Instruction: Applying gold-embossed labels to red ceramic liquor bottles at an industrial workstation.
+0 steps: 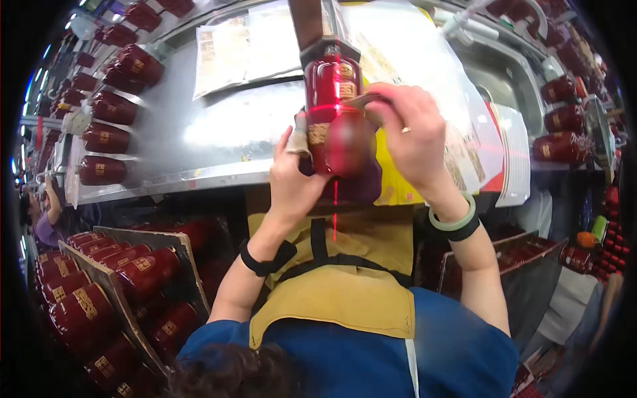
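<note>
A glossy dark red jar [318, 89] with gold decoration lies in front of me, its far end against a dark metal block [330, 41]. Bright red laser lines cross on it. My left hand [295, 182] is closed around the near left side of the jar, with a greyish cloth-like wrap [298, 136] at the fingers. In my right hand [415, 129] a thin, flat, dark piece [360, 101] is pinched, its tip at the jar's right side; its exact kind is unclear. The near right end of the jar looks blurred. Beneath it lies a dark purple cloth [361, 188].
Printed sheets [225, 53] lie on the metal table [156, 142], and more paper and yellow sheeting [391, 176] spread to the right. A sink [497, 73] is at far right. Red jars stand along the left [106, 138] and right [563, 119]; racks [133, 292] of jars flank me.
</note>
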`<state>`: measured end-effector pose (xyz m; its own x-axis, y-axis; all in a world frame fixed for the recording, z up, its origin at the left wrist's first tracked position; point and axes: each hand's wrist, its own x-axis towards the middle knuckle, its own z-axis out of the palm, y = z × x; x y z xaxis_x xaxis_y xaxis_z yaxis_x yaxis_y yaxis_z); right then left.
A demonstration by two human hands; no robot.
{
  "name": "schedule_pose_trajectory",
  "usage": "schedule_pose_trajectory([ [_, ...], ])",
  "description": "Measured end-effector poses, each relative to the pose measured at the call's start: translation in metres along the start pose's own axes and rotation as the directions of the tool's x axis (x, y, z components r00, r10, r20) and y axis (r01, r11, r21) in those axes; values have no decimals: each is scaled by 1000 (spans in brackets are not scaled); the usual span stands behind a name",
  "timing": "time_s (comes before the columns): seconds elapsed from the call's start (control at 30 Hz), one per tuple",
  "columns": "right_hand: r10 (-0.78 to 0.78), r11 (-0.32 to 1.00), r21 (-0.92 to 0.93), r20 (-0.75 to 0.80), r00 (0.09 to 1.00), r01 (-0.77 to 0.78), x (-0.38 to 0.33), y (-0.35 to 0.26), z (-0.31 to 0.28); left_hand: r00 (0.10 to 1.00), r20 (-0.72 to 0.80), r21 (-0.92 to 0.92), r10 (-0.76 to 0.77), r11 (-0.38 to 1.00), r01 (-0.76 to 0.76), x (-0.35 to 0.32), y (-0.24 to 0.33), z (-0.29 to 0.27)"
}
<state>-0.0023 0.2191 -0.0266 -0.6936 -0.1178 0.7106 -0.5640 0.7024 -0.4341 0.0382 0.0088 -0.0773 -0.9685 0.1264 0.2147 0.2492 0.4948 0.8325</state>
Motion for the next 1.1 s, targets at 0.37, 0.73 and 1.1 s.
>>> schedule_pose_trajectory([
  [0.37,514,790,351,67,855,-502,-19,8,-26,965,-193,165,177,975,-146,68,-28,-62],
  [0.73,589,698,296,280,758,-652,-39,-11,-18,965,240,659,-108,748,-80,181,-103,-95],
  [1.1,-94,985,165,277,956,49,-42,-48,3,988,156,509,21,855,-98,165,-102,-119],
])
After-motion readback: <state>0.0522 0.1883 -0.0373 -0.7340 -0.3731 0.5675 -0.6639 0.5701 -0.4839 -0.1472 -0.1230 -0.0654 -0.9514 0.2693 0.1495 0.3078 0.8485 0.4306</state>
